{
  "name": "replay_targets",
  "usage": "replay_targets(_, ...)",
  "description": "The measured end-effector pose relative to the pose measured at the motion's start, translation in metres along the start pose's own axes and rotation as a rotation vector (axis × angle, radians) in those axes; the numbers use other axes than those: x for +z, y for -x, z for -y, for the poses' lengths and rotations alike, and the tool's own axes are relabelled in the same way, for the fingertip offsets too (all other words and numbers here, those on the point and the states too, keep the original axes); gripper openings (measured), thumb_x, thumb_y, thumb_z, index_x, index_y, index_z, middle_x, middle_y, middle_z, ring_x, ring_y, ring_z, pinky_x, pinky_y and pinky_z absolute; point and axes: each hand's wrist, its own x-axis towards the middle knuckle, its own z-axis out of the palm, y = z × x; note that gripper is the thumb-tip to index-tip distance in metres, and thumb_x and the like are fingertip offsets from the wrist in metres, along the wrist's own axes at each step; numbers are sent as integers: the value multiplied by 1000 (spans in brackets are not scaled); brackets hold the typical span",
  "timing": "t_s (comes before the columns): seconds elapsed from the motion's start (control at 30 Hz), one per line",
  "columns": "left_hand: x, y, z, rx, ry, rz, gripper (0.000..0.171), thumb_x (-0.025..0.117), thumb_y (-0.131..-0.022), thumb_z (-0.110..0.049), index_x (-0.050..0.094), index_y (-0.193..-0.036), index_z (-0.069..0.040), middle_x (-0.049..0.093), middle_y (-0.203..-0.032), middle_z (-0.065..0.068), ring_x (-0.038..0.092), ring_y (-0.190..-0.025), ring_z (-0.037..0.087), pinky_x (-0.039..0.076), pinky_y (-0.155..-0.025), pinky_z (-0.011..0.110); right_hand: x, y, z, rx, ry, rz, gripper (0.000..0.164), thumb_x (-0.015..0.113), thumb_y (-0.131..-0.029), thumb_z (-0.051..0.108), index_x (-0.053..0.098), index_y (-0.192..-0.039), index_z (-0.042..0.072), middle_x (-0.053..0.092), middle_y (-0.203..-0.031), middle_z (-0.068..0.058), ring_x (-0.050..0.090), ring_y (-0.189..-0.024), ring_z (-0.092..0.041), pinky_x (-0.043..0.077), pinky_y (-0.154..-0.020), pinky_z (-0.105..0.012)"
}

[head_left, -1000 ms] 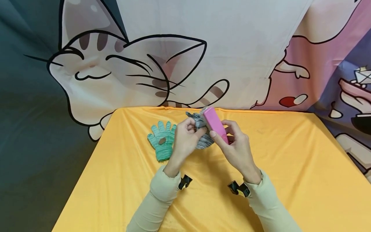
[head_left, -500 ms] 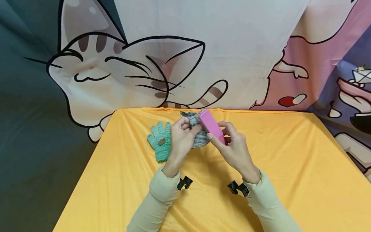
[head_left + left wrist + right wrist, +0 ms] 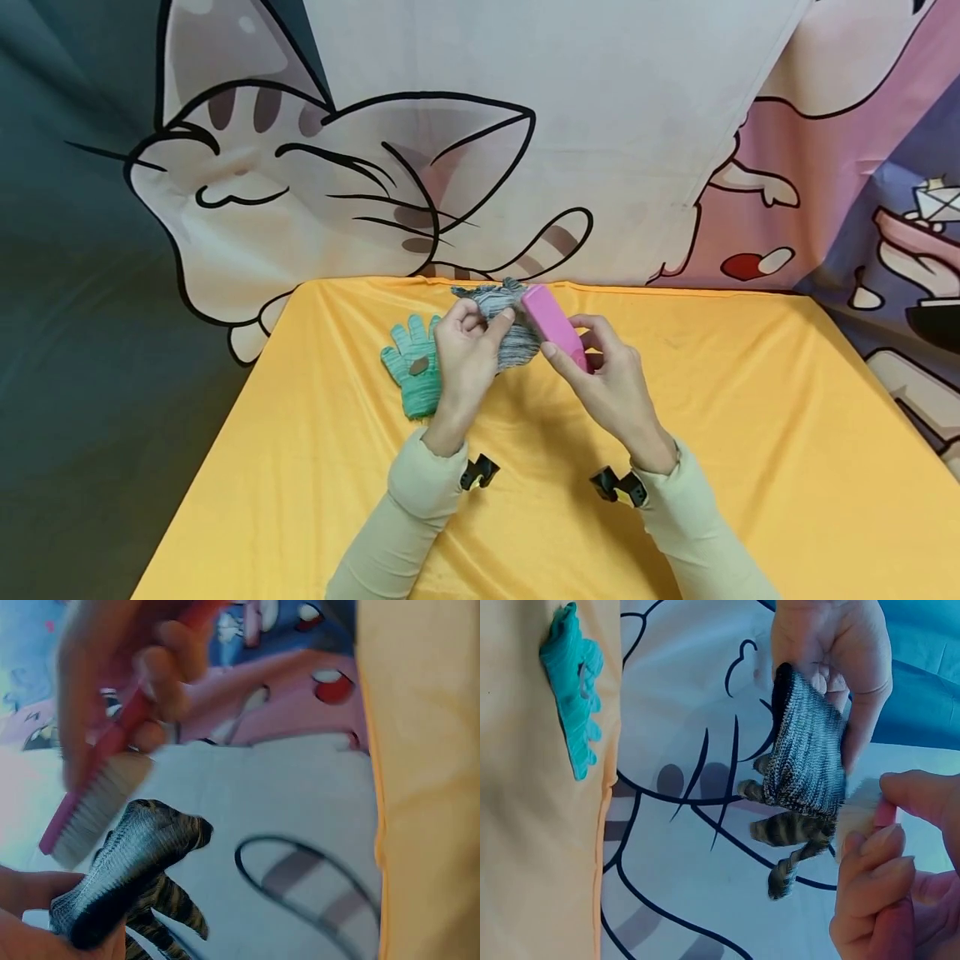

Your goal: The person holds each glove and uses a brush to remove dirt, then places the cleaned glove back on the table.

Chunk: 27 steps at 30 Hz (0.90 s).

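Observation:
A grey-and-black knit glove is held up over the table's far part, pinched by my left hand between thumb and fingers. In the right wrist view the glove hangs with its striped fingers dangling. My right hand grips a pink brush, thumb on the near side and fingers behind. Pale bristles face the glove in the left wrist view, right beside its knit surface. The glove's far side is partly hidden behind my left hand.
A green knit glove with a brown patch lies flat left of my left hand, partly covered by it. Yellow cloth covers the table. Behind its far edge hangs a cartoon cat backdrop.
My left hand has shifted slightly left, and the grey glove has moved and turned with it. The brush dipped left, then came back right, and now stands just beside the glove.

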Motion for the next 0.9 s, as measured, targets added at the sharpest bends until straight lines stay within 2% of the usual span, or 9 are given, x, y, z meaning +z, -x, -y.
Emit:
replay_targets(0.13,5,3,2,53,-190,91,11,66,-82,-7,56,-83,-2,64,-75,9,60,-65,9,50,-55,21,1,-1,-14,-18,-40,-11,32,68,-83,17,55,-111,8,60,-74,-7,54,-47,-16,42,-40,-24)
replay_targets(0.23,9,6,4,60,-247,179,10,64,-82,-7,55,-81,-4,63,-73,8,60,-65,10,49,-53,22,3,-3,-26,-31,-50,-16,34,68,-84,24,55,-113,13,60,-74,-4,54,-45,-17,42,-39,-24)
replay_targets(0.3,10,6,5,60,-266,205,10,63,-82,-6,54,-79,-4,61,-70,7,58,-61,11,46,-50,23,5,-3,-32,-38,-53,-19,34,68,-84,26,54,-113,15,60,-74,-4,54,-45,-18,42,-39,-25)
replay_targets(0.4,11,7,6,29,-232,205,9,62,-81,-3,54,-79,-4,59,-68,5,56,-59,10,45,-49,23,6,-4,-35,-38,-52,-26,35,67,-84,28,54,-113,17,60,-73,-3,53,-44,-16,42,-39,-25)
replay_targets(0.57,11,6,4,-26,-131,157,13,66,-81,-5,54,-79,-2,51,-63,6,47,-54,13,39,-47,23,6,-3,-36,-34,-50,-23,35,67,-83,30,53,-113,17,60,-74,-1,53,-44,-14,42,-38,-25)
replay_targets(0.73,8,4,3,-32,-64,129,13,67,-81,-3,55,-80,3,50,-60,6,45,-52,13,39,-48,22,7,-3,-35,-22,-48,-9,36,68,-83,27,54,-114,15,61,-75,-4,54,-46,-16,43,-40,-25)
replay_targets(0.8,6,3,0,-31,-41,111,13,66,-81,-1,54,-79,4,46,-58,5,39,-50,12,36,-47,21,6,-3,-31,-13,-43,-4,36,68,-83,24,54,-114,13,61,-75,-5,55,-46,-17,43,-40,-25)
replay_targets(0.9,3,4,-12,-33,-20,84,14,65,-81,2,51,-77,4,37,-56,4,31,-49,11,30,-46,21,6,-2,-19,-2,-40,0,34,68,-83,17,54,-113,8,60,-75,-8,54,-48,-19,43,-41,-25)
